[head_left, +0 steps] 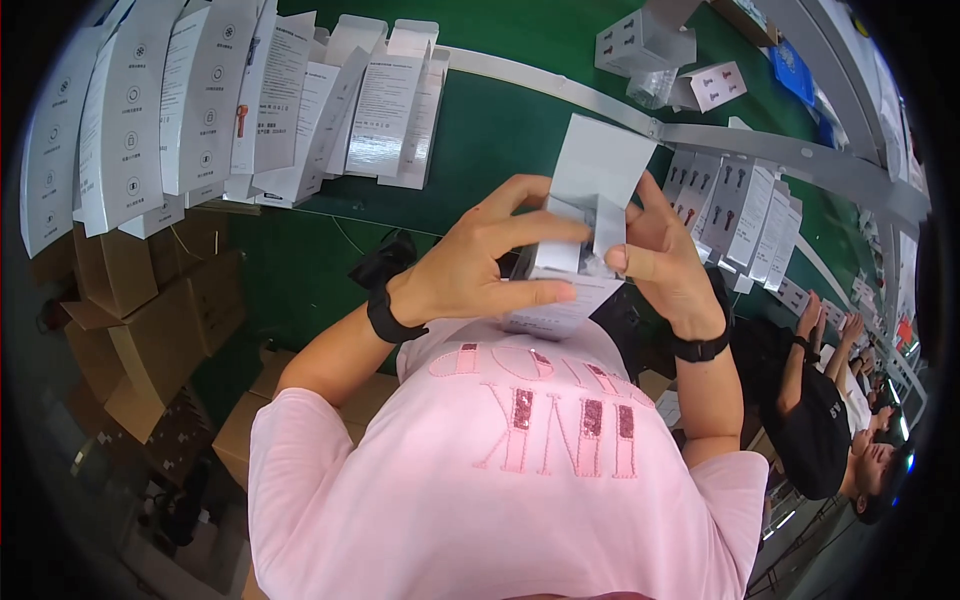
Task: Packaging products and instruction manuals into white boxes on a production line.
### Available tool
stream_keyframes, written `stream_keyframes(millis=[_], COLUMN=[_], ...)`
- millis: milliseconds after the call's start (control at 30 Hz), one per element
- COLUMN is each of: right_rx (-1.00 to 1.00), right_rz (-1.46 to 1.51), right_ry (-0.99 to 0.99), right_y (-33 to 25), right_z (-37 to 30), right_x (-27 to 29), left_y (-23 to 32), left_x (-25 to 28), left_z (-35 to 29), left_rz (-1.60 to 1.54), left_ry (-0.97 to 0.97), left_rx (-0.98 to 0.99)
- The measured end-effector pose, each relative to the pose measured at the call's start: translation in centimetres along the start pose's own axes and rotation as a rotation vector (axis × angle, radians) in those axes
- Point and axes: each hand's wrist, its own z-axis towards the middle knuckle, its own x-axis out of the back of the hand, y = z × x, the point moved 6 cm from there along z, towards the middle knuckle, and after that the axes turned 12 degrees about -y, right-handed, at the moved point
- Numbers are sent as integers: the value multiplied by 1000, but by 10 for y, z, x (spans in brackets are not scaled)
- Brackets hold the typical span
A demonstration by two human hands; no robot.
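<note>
A white carton (603,160) with its top flap raised stands upright in front of my chest. My left hand (480,245) grips its left side, with the thumb across the near face and a finger reaching into the opening. My right hand (668,262) is closed round the right side, its thumb at the opening's edge. Something clear and crinkled, like a plastic bag (592,266), shows at the mouth of the carton. What lies deeper inside is hidden by my fingers and the carton walls.
White cartons (390,115) stand in a row on the green bench at left. More cartons (735,205) stand at right, beyond a pale metal rail (560,85). Brown cardboard boxes (165,335) are below left. Other people (815,420) work along the bench at right.
</note>
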Motion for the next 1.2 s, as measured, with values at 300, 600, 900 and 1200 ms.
stream_keyframes(millis=[300, 600, 900, 1200], right_rx=[-127, 0, 166, 248], right_rz=[195, -209, -621, -1124], right_ry=[127, 102, 28, -18], right_y=[18, 3, -3, -27], right_z=[-2, 4, -1, 4], right_x=[-3, -8, -17, -19], left_y=[-3, -17, -27, -34], left_x=[-2, -7, -9, -10], left_z=[-6, -8, -16, -10], left_rz=[-28, -248, -446, -367], left_ry=[28, 179, 300, 192], left_rx=[36, 245, 250, 278])
